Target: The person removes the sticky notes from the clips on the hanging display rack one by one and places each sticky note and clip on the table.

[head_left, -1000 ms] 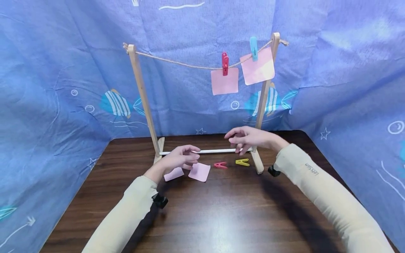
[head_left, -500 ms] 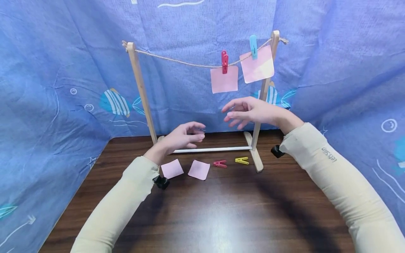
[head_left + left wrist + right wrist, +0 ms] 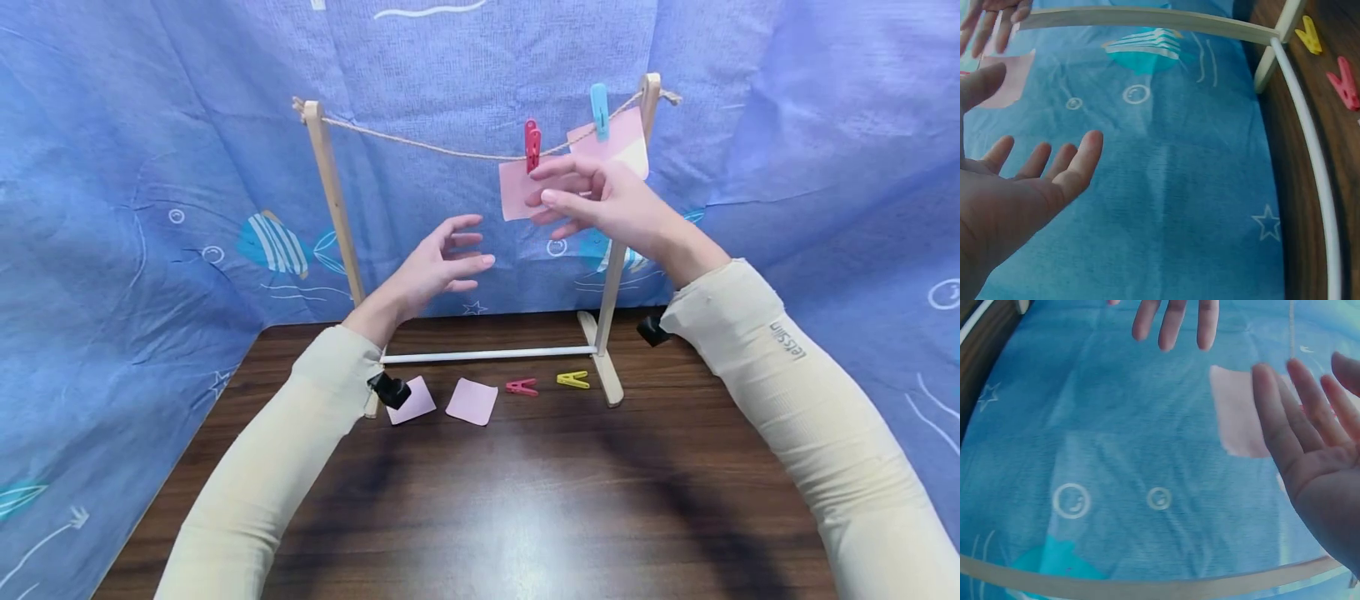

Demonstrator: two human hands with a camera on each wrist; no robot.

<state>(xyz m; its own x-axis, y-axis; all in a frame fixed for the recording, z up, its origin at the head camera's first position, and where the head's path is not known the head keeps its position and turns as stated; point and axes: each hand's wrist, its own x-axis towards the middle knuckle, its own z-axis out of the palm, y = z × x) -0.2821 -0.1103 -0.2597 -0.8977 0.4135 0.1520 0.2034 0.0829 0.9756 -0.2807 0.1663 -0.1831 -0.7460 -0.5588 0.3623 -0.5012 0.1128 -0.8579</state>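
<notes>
My right hand (image 3: 592,196) is raised in front of the hanging papers, fingers loosely bent and holding nothing. Partly behind it, a pink paper square (image 3: 514,192) hangs from the string (image 3: 420,148) by a red clothespin (image 3: 532,146). To its right, a light blue clothespin (image 3: 599,111) holds a second pink paper (image 3: 628,133) on the string. Lower and to the left, my left hand (image 3: 438,262) hovers with spread, relaxed fingers and nothing in them. In the left wrist view the left hand (image 3: 1022,194) is palm-up against the blue cloth. Whether the right fingertips touch the paper, I cannot tell.
A wooden frame with a left post (image 3: 333,200), a right post (image 3: 611,292) and a white bottom bar (image 3: 487,355) carries the string. On the brown table (image 3: 480,500) lie two pink papers (image 3: 472,402), a red clothespin (image 3: 522,387) and a yellow clothespin (image 3: 573,379). Blue cloth hangs behind.
Both hands have risen from low near the table, the right one up to the hanging papers, the left one to mid-frame height. The papers and clothespins have stayed in place.
</notes>
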